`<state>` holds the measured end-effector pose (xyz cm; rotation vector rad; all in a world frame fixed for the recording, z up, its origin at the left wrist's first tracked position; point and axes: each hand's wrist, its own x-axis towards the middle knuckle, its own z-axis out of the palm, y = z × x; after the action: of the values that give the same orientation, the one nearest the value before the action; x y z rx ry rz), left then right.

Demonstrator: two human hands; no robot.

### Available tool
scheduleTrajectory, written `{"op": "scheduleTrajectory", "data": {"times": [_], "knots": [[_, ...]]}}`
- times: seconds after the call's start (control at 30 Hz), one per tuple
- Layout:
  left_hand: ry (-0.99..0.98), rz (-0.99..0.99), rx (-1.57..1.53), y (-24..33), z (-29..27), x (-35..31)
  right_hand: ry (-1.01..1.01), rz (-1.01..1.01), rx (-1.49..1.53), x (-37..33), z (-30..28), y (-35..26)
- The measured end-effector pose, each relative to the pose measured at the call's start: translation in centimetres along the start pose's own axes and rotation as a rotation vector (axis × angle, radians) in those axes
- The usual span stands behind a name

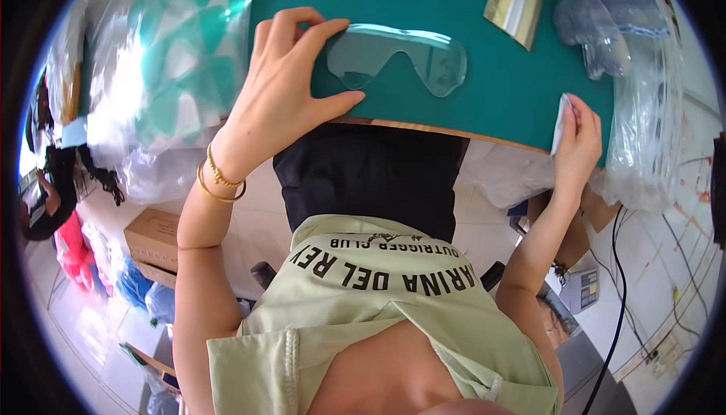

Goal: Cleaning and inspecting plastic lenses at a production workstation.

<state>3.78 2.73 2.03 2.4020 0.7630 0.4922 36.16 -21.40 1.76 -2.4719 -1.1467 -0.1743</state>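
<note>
A clear goggle lens [439, 60] with a nose notch is at the near part of the green table top [499, 94]. My left hand [291, 67] spans its left end, the index fingertip at the upper edge and the thumb at the lower tip. The fingers are arched, with the palm off the lens. Farther right, near the table's front edge, my right hand [581, 131] pinches a thin white folded cloth [560, 126]. Its other fingers are curled, and part of the cloth is hidden behind them.
A flat yellowish packet with a pale stripe [514, 7] lies at the far right. Clear bags with dark contents [594, 26] line the right edge. Large plastic bags with green pieces [170, 52] fill the left. A cardboard box [151, 235] and a black cable [622, 286] are below.
</note>
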Motion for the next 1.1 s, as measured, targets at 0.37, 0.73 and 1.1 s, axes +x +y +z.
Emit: {"op": "scheduleTrajectory", "data": {"times": [0.37,0.73,1.1], "knots": [[0.027,-0.04,-0.017,-0.8,1.0,-0.8,-0.172,-0.665,0.579,-0.6,8.0,-19.9],[0.081,-0.021,-0.007,-1.2,1.5,-0.8,-0.148,-0.76,0.525,-0.7,10.0,-21.2],[0.125,0.004,0.042,-1.0,1.1,-0.6,-0.028,-0.388,0.371,0.1,7.1,-13.6]]}}
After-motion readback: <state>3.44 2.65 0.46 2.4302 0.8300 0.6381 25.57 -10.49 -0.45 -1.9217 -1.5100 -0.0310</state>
